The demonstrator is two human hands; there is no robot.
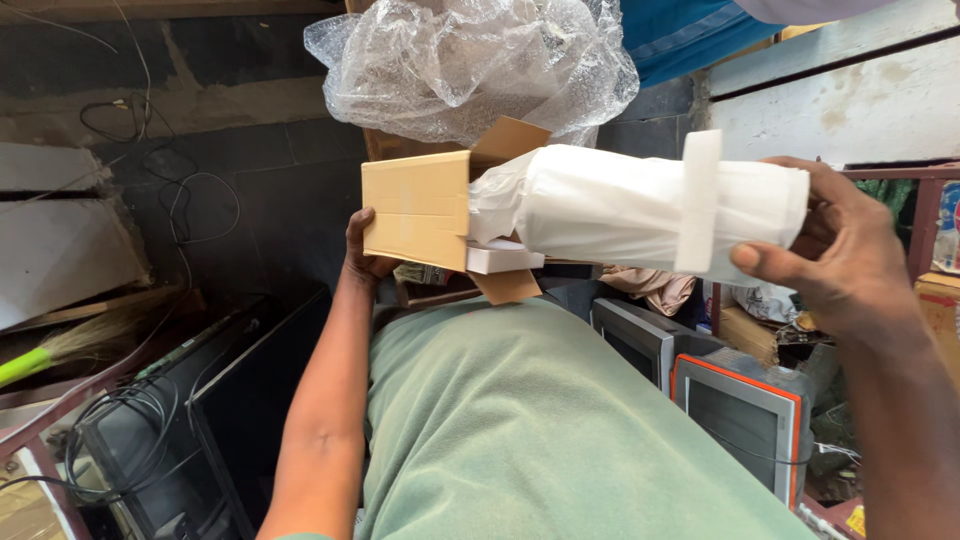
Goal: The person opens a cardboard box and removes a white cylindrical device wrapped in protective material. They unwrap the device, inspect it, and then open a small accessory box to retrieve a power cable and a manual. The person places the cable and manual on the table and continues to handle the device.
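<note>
Head view: left hand grips the end of a small cardboard box, flaps open. Right hand clasps the far end of a white wrapped cylinder with a white foam ring, its other end at the box mouth. Bubble wrap lies just behind; old monitors sit beyond.

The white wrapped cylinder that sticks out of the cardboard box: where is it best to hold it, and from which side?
Probably hold the white wrapped cylinder on its free end, past the white foam collar, coming from the side away from the cardboard box. The other end sits inside the box's open flaps. The right hand grips that end; the left hand holds the box.
</note>
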